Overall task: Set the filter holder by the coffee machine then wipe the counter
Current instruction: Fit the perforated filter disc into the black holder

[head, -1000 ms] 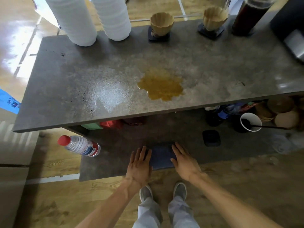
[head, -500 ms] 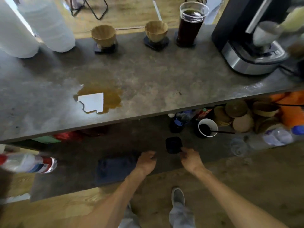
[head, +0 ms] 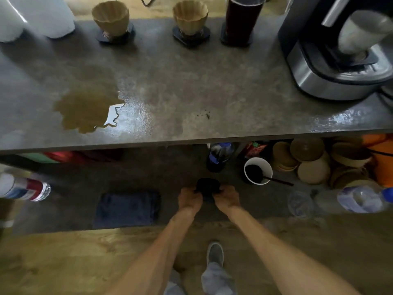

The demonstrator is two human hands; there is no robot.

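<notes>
On the lower shelf a small black filter holder [head: 208,185] sits between my two hands. My left hand [head: 188,199] grips its left side and my right hand [head: 227,198] grips its right side, fingers curled round it. A folded dark blue cloth [head: 127,208] lies on the same shelf to the left of my hands. On the grey counter [head: 191,86] above, a brown coffee spill [head: 85,109] spreads at the left. The coffee machine [head: 340,50] stands at the counter's right end.
Two paper filters on black holders [head: 110,20] [head: 190,19] and a tall glass of dark coffee [head: 241,18] line the counter's back edge, with white rolls [head: 42,15] at far left. The lower shelf holds a white cup [head: 258,170], bottles [head: 220,155], stacked filters [head: 306,160].
Both hands left the blue cloth, moved right along the lower shelf and closed on the black filter holder. The view shifted right, bringing the coffee machine into sight.
</notes>
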